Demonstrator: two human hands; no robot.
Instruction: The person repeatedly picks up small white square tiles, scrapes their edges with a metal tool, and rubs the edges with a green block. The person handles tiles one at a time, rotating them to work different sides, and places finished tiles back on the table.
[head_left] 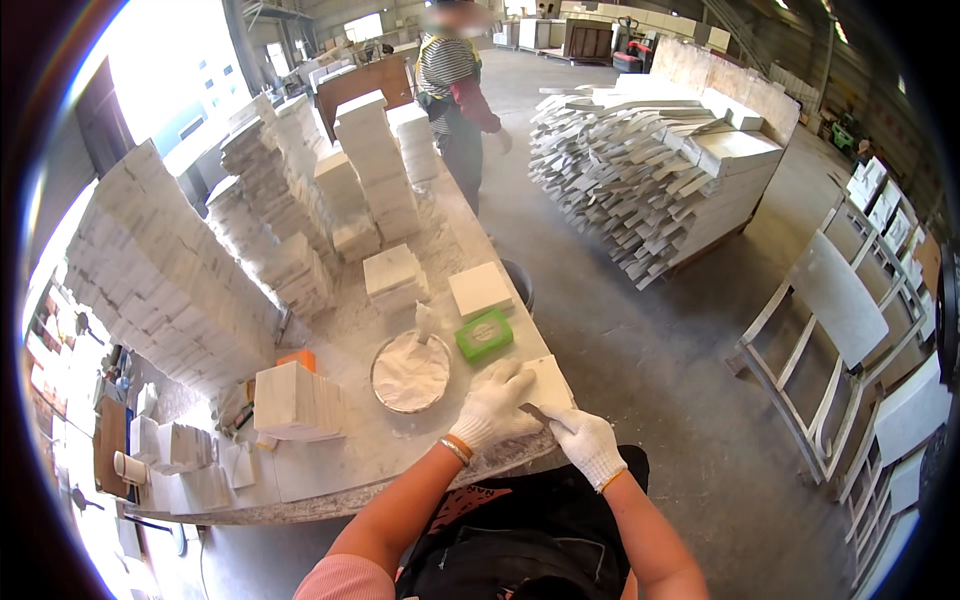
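A pale square stone tile (548, 378) lies at the near right corner of the workbench. My left hand (492, 405), in a white knit glove, rests on the tile's left side with its fingers stretched out. In my gloved right hand (590, 447), a scraper is gripped; its dark flat blade (536, 412) reaches over the tile's near edge. Just beyond my left hand sits a green box (484, 336). A round bowl of white powder or paste (411, 373) stands to its left, with a whitened tool (425, 322) sticking up from it.
Tall stacks of stone tiles (170, 270) line the bench's left and far sides. Nearer are a tile block (297, 402) and an orange object (297, 360). A person (452, 90) stands beyond the bench. Rightward are a pallet of stone strips (620, 170) and a metal rack (800, 350).
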